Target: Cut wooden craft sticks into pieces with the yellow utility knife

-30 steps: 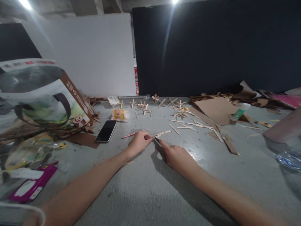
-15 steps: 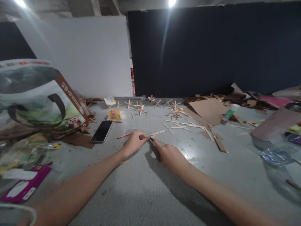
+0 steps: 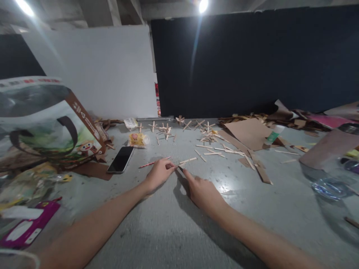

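Note:
My left hand [image 3: 162, 172] is closed in a pinch on what looks like a small piece of wooden craft stick, mostly hidden by the fingertips. My right hand [image 3: 204, 190] grips a thin, dark, blade-like tool [image 3: 181, 169], its index finger stretched along it. The tool's tip meets the left fingertips just above the grey table. Right beyond them lies a flat craft stick [image 3: 188, 160] with a dark mark. A red-and-white striped pencil-like stick [image 3: 146, 164] lies behind my left hand.
Loose craft sticks [image 3: 214, 153] and crossed stick pieces [image 3: 167, 131] lie farther back. On the left are a phone [image 3: 121, 160], a yellow packet [image 3: 138, 140], a printed bag [image 3: 56, 123] and a purple device [image 3: 30, 224]. Cardboard [image 3: 248, 132], a glue tube [image 3: 274, 135] and a pinkish cylinder [image 3: 327, 147] stand or lie right.
The camera view has tilted up slightly. Both hands stay together in the same place; the right hand and the dark tool have shifted only slightly.

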`<move>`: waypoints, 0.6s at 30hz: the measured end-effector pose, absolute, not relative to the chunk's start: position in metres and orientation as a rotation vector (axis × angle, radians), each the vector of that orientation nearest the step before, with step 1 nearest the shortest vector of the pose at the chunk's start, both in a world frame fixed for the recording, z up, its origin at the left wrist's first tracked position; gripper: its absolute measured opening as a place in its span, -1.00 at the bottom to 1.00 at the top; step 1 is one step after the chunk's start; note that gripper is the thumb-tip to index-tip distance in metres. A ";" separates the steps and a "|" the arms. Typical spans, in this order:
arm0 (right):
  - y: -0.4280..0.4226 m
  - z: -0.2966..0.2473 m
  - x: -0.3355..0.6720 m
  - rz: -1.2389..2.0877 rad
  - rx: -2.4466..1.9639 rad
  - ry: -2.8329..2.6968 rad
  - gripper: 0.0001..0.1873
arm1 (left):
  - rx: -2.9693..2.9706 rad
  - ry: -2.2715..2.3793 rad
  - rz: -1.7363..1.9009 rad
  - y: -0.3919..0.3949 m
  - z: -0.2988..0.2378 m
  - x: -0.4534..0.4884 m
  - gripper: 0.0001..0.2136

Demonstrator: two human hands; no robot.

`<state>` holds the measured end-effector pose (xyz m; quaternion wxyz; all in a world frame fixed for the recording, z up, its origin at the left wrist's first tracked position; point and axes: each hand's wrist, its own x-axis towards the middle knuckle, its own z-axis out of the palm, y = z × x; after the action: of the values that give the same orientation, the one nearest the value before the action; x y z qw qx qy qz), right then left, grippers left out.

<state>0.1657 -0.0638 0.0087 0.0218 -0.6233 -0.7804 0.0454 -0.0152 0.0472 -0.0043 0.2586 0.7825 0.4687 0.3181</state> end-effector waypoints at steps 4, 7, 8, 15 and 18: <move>-0.063 0.007 0.166 0.136 -1.915 -2.407 -0.34 | 2.122 1.257 0.896 0.050 -0.009 -0.016 -0.80; -0.063 0.007 0.167 0.164 -1.903 -2.385 -0.34 | 2.127 1.250 0.895 0.050 -0.010 -0.016 -0.79; -0.064 0.007 0.167 0.163 -1.902 -2.377 -0.35 | 2.124 1.250 0.892 0.050 -0.010 -0.016 -0.79; -0.065 0.008 0.166 0.127 -1.932 -2.381 -0.41 | 2.125 1.237 0.898 0.049 -0.012 -0.017 -0.81; -0.064 0.007 0.166 0.098 -1.917 -2.398 -0.41 | 2.118 1.236 0.885 0.050 -0.015 -0.017 -0.82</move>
<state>0.1661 -0.0639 0.0074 0.0352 -0.6237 -0.7802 0.0318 -0.0172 0.0505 -0.0150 0.2641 0.7835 0.4574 0.3274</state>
